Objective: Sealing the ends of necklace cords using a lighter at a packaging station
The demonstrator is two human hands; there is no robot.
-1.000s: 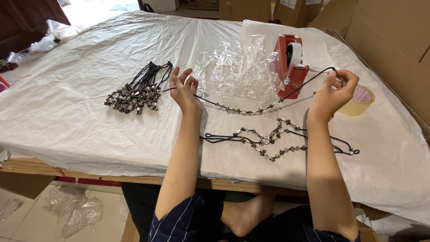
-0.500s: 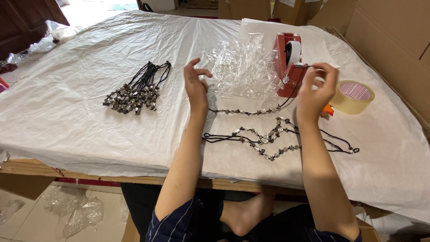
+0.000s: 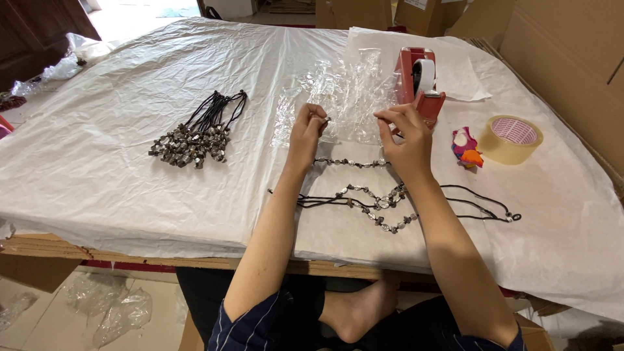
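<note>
My left hand (image 3: 305,133) and my right hand (image 3: 406,133) are raised over the table's middle, each pinching an end of a beaded necklace on black cord (image 3: 351,162) that sags between them. Just in front of it lie two or three more beaded necklaces (image 3: 383,205), their cords trailing right. A bundle of several similar necklaces (image 3: 195,136) lies to the left. Clear plastic bags (image 3: 344,94) are spread behind my hands.
A red tape dispenser (image 3: 419,81) stands behind my right hand. A roll of tan packing tape (image 3: 510,138) and a small colourful item (image 3: 467,144) lie to the right. White plastic sheeting (image 3: 97,169) covers the table. Cardboard boxes (image 3: 572,45) stand at the back right.
My hands have come closer together over the middle, so the held necklace now hangs in a shorter loop. My right hand moved left, away from the tape roll.
</note>
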